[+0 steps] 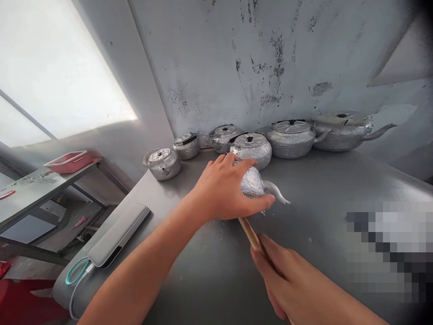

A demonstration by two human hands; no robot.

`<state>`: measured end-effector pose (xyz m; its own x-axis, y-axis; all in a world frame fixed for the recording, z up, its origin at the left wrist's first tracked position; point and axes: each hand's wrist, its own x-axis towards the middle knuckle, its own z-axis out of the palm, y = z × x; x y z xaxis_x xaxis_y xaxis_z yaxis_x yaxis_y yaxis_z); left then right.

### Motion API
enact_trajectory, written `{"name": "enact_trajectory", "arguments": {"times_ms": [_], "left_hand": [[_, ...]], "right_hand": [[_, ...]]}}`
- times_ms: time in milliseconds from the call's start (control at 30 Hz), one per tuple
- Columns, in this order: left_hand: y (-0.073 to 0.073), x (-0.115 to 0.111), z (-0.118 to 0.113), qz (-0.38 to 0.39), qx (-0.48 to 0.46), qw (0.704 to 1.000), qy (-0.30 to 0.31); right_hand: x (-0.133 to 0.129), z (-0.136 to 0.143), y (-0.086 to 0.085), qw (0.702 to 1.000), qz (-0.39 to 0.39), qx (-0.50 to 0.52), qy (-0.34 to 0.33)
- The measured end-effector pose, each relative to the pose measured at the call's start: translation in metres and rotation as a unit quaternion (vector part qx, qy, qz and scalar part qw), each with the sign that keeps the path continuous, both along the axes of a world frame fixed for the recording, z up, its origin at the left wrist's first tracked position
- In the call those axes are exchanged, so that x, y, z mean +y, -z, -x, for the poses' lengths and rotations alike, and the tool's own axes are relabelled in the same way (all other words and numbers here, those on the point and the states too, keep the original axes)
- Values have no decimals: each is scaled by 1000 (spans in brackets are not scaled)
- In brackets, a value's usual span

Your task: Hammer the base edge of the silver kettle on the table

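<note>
My left hand (226,187) lies over a small silver teapot (253,181), its fingers wrapped around the body and the thumb near the curved spout. Below it, my right hand (279,268) is closed on a wooden stick (249,232). The stick's upper end meets the underside of the teapot, where my left hand hides the contact. Directly behind the held teapot stands a silver teapot with a black knob (253,146).
More silver teapots (291,137) stand along the wall at the back of the grey table (209,280). A grey case (118,234) with a cable lies at the left. Further left, a pink basket (69,162) sits on another table.
</note>
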<state>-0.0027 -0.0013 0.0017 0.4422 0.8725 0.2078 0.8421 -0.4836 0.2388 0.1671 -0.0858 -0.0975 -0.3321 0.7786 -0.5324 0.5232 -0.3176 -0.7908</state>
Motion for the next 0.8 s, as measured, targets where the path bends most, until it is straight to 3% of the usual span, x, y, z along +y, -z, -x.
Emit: {"name": "enact_trajectory", "arguments": {"times_ms": [233, 467, 600, 800], "left_hand": [[-2, -3, -3, 14, -11, 999, -27], [1, 0, -2, 1, -18, 999, -31], [2, 0, -2, -7, -18, 999, -36], [1, 1, -3, -5, -22, 999, -38]], "right_hand": [[2, 3, 0, 999, 15, -34, 3], [3, 12, -19, 992, -94, -82, -20], [6, 14, -25, 997, -46, -61, -22], [8, 14, -18, 998, -53, -21, -21]]}}
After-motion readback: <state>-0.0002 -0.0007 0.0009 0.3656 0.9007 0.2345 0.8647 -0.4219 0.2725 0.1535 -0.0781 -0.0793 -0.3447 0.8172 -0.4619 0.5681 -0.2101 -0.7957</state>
